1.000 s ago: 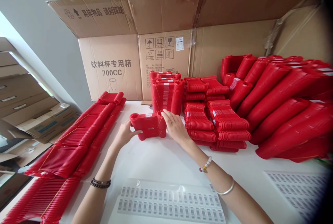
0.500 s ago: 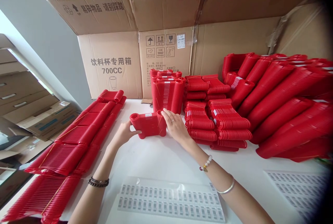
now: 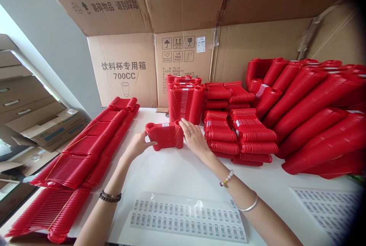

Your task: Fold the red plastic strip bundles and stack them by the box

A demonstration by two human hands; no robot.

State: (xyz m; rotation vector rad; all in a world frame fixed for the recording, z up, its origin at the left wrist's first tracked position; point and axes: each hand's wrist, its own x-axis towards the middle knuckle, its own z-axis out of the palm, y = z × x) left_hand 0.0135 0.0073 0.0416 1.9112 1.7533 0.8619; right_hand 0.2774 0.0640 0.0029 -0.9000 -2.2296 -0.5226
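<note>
A single red plastic cup carrier [image 3: 165, 135] with a small white label on its top edge stands on the white table [image 3: 177, 173]. My left hand [image 3: 137, 145] grips its left end with curled fingers. At the carrier's right end, my right hand [image 3: 194, 137] holds on with its fingertips on the top corner. Just behind it rises an upright stack of the same red carriers [image 3: 184, 101].
Long rows of nested red carriers lie at the left [image 3: 80, 154] and the right [image 3: 311, 112]. Banded bundles [image 3: 237, 131] sit right of my hands. Open cardboard boxes [image 3: 126, 66] line the back. Two sheets of barcode labels [image 3: 185, 221] [image 3: 331, 208] lie near the front edge.
Both hands stay on the carrier. The view has shifted slightly; nothing else has moved.
</note>
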